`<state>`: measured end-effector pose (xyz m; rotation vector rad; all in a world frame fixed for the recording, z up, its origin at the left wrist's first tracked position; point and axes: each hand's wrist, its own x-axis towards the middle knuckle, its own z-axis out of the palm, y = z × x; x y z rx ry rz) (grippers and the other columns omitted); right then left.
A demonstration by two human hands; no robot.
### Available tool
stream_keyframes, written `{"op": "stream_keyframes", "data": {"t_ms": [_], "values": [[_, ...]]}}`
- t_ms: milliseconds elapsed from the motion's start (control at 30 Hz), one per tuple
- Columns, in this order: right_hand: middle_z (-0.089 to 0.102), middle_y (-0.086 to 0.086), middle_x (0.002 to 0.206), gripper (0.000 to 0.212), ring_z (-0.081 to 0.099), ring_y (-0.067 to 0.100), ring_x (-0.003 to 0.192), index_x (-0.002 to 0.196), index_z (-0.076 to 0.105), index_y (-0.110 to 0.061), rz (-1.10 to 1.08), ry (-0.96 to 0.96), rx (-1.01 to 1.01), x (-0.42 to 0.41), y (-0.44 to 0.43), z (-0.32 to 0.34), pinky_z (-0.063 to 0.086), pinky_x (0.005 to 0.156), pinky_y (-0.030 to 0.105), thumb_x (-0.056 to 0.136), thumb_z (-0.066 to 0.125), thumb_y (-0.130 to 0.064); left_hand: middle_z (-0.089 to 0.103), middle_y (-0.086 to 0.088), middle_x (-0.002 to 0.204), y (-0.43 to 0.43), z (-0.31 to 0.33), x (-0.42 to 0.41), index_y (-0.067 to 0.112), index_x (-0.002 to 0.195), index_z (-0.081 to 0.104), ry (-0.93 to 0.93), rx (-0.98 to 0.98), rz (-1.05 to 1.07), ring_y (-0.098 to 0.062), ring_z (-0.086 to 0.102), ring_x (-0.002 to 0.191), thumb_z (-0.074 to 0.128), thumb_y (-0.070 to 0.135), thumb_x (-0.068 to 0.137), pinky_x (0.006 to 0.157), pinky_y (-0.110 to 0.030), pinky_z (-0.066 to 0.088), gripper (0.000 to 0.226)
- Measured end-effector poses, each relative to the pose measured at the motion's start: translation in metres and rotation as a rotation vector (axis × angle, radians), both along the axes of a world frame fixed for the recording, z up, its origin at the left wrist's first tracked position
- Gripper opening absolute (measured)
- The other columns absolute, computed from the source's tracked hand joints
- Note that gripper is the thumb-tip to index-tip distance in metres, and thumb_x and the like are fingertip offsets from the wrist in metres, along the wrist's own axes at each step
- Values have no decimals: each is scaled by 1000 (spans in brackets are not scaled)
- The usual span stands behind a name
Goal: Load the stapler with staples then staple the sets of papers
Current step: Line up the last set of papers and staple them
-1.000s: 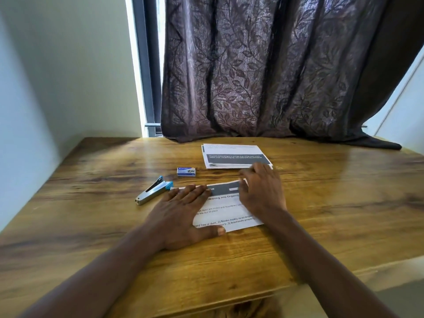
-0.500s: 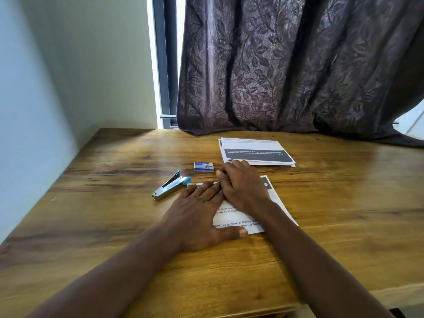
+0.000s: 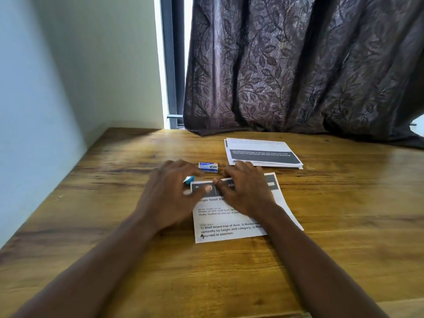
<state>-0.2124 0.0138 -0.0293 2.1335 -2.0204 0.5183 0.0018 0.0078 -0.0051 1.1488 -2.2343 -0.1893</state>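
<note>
Paper set (image 3: 231, 226) lay flat on the table (image 3: 344, 226), its top edge pressed down by the right hand (image 3: 246, 191) with bent fingertips, probably to keep the sheets squared. The left hand (image 3: 168, 193) covered the stapler (image 3: 189, 179) beside the set's top-left corner; blur hid whether it gripped. The staple box (image 3: 208, 167) sat just beyond.

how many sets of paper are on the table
2. The near set lies partly under the left hand and right hand. The far set sits farther back and to the right, by the curtain. The hands could hide a loose sheet.
</note>
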Motion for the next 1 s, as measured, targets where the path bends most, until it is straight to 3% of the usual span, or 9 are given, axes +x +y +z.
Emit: {"op": "stream_keyframes", "data": {"t_ms": [100, 200, 300, 400, 500, 633, 733, 900, 1000], "values": [[57, -1, 114, 53, 49, 17, 111, 126, 60, -25, 3, -18, -25, -1, -1, 0, 38, 97, 40, 96, 41, -65, 66, 3, 126, -12, 6, 15, 30, 123, 67, -94, 38, 172, -21, 56, 117, 74, 52, 84, 93, -41, 49, 45], [62, -3, 115, 52, 53, 18, 111, 120, 57, -25, 8, -30, -47, -1, -2, -2, 39, 98, 41, 96, 40, -67, 67, 4, 118, -22, -1, 25, 31, 126, 64, -168, 150, 233, -19, 62, 104, 71, 61, 82, 86, -39, 52, 54], [65, -5, 108, 42, 55, 17, 105, 113, 55, -30, 35, -22, -75, -1, -1, -3, 39, 95, 41, 96, 42, -65, 70, 7, 113, -28, -5, 28, 31, 122, 65, -157, 189, 281, -18, 64, 100, 71, 56, 84, 86, -37, 53, 45], [65, -3, 106, 43, 55, 19, 104, 116, 62, -28, 53, -19, -127, -1, 1, -2, 39, 94, 42, 97, 43, -61, 74, 10, 101, -30, -5, 28, 31, 113, 73, -22, 181, 282, -10, 66, 88, 69, 47, 91, 73, -30, 49, 27], [64, 0, 100, 44, 56, 22, 99, 113, 65, -22, 39, -17, -206, -2, 2, -2, 41, 90, 42, 97, 46, -58, 75, 9, 90, -30, -4, 31, 28, 109, 75, 305, 283, 206, -9, 71, 79, 68, 36, 95, 72, -31, 55, 18], [59, 2, 85, 37, 54, 23, 84, 92, 63, -17, -23, -1, -421, -5, 3, 0, 39, 78, 41, 94, 50, -52, 77, -8, 101, -26, 5, 32, 21, 113, 74, 575, 586, 20, -17, 68, 87, 69, 20, 96, 75, -27, 52, 18], [58, 2, 83, 36, 52, 22, 82, 89, 62, -16, -63, 10, -542, -6, 4, 3, 37, 79, 40, 94, 53, -51, 77, -13, 108, -25, 8, 35, 18, 115, 75, 601, 712, -68, -15, 61, 90, 71, 11, 92, 79, -29, 46, 24], [56, 3, 82, 37, 51, 23, 82, 87, 61, -16, -60, 40, -625, -4, 5, 4, 35, 81, 41, 95, 52, -50, 78, -4, 109, -25, 11, 43, 19, 115, 76, 546, 777, -147, -11, 69, 97, 74, 25, 77, 86, -28, 50, 39], [57, 3, 82, 36, 52, 23, 81, 87, 61, -16, -41, 53, -651, -2, 6, 4, 37, 83, 42, 95, 52, -50, 78, -4, 110, -24, 11, 42, 16, 116, 76, 551, 757, -186, -10, 69, 96, 72, 23, 79, 82, -21, 54, 39]]}}
